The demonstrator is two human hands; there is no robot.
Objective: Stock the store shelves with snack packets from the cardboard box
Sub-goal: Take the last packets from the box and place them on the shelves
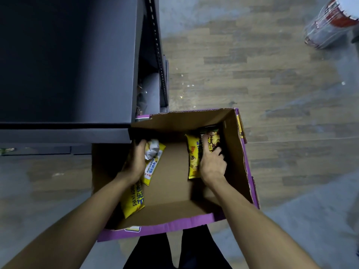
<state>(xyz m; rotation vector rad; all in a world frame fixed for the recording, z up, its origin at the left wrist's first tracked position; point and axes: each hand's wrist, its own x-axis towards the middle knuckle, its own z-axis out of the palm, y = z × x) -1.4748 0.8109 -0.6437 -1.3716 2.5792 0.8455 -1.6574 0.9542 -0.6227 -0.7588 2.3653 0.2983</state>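
Observation:
An open cardboard box (194, 121) with purple outer sides stands on the floor below me. Both hands reach inside it. My left hand (136, 160) grips a yellow snack packet (153, 162) by the box's left wall. Another yellow packet (133, 199) lies under my left forearm. My right hand (212, 164) curls round the yellow packets (194, 154) that stand on edge by the right wall, with a darker packet (211, 138) behind them. A dark grey store shelf (64, 61) lies to the upper left, its front edge just left of the box.
The shelf upright (155, 45) with slots runs up beside the shelf. Wood-look floor (272, 84) spreads to the right, with small scraps on it. A plastic-wrapped bundle (330, 22) sits at the top right. My dark trouser legs (174, 249) stand behind the box.

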